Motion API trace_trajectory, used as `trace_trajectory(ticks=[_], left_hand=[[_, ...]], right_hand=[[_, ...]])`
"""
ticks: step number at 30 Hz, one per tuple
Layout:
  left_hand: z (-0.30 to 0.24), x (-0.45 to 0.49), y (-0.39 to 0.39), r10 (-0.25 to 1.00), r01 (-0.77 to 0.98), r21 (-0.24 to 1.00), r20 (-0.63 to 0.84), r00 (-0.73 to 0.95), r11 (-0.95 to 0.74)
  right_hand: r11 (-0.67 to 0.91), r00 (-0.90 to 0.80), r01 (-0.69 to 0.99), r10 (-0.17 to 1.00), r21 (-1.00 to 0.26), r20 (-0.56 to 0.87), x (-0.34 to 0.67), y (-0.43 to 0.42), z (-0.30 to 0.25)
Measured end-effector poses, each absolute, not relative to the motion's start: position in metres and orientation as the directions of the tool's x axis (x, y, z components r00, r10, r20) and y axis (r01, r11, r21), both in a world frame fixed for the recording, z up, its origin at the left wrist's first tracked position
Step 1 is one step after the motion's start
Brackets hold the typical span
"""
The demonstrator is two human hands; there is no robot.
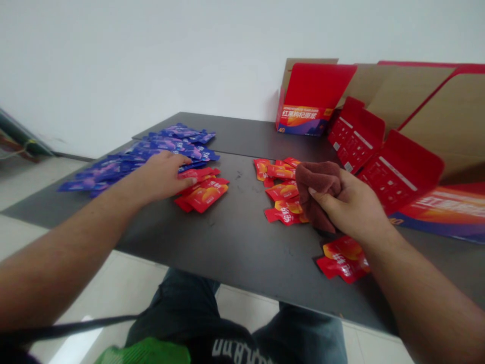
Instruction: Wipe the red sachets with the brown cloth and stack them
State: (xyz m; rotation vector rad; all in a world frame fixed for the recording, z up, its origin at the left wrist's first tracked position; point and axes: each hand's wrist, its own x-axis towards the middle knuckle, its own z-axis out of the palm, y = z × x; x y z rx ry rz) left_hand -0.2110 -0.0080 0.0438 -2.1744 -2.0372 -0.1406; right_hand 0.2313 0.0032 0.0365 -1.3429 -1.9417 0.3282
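Brown cloth in curled right hand

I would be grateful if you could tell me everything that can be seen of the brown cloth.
The brown cloth is a plain reddish-brown piece that looks like soft, short-napped fabric. It is bunched into loose folds, its upper edge rounded over and its lower part hanging down. The right hand grips it, thumb across the near side. It is just right of the red sachets on the dark table; whether it touches them is unclear.
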Motion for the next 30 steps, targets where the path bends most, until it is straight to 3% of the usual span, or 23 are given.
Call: trace_trajectory(ticks=[4, 8, 11, 17, 30], left_hand=[[0.036, -0.180, -0.031, 0.921, 0.960, -0.017, 0.279, 0.272, -0.278], [0.018, -0.158, -0.039, 0.863, 0.872, -0.003, 0.142, 0.485, -0.490], [0.009, -0.156, -0.034, 0.860, 0.864, -0.034, 0.084, 0.504, -0.503], [0.013, -0.168, -0.033, 0.843, 0.848, -0.133, 0.106, 0.527, -0.513], [0.014, -0.154, -0.039, 0.830, 0.838, -0.137, 0.124, 0.544, -0.529]], right_hand=[[0.432, -0.201, 0.686, 0.886, -0.585, 0.418, 0.230, 0.002, 0.037], [0.427, -0.195, 0.689, 0.888, -0.586, 0.417, 0.230, 0.001, 0.037], [0.458, -0.214, 0.674, 0.872, -0.580, 0.440, 0.230, 0.001, 0.038], [0.480, -0.206, 0.648, 0.858, -0.592, 0.470, 0.233, 0.000, 0.040], [0.504, -0.184, 0.641, 0.833, -0.579, 0.521, 0.231, -0.001, 0.041]])
